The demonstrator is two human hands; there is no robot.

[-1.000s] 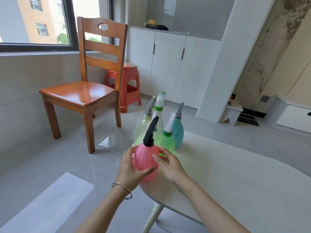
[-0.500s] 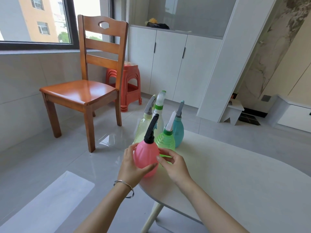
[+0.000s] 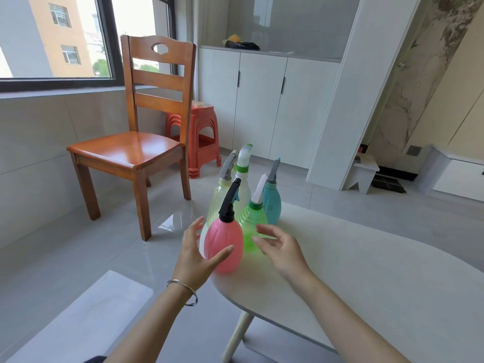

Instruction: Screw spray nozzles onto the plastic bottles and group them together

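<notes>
A pink bottle [image 3: 225, 244] with a black spray nozzle [image 3: 229, 203] stands upright at the near left end of the white table [image 3: 353, 271]. Behind it cluster a green bottle [image 3: 252, 224] with a white nozzle, a teal bottle [image 3: 272, 203] with a grey nozzle, a pale yellow bottle [image 3: 218, 200] with a grey nozzle and a white bottle [image 3: 243, 176] with a green collar. My left hand [image 3: 195, 254] is open just left of the pink bottle, thumb near its front. My right hand [image 3: 281, 247] is open to its right, apart from it.
A wooden chair [image 3: 136, 150] stands on the tiled floor to the left, with stacked red stools [image 3: 201, 142] behind it. White cabinets [image 3: 262, 100] line the far wall. The table's left edge lies right beside the pink bottle.
Both hands have let go of the pink bottle and spread apart from it. The bottle now stands on its own, a little closer to the group.
</notes>
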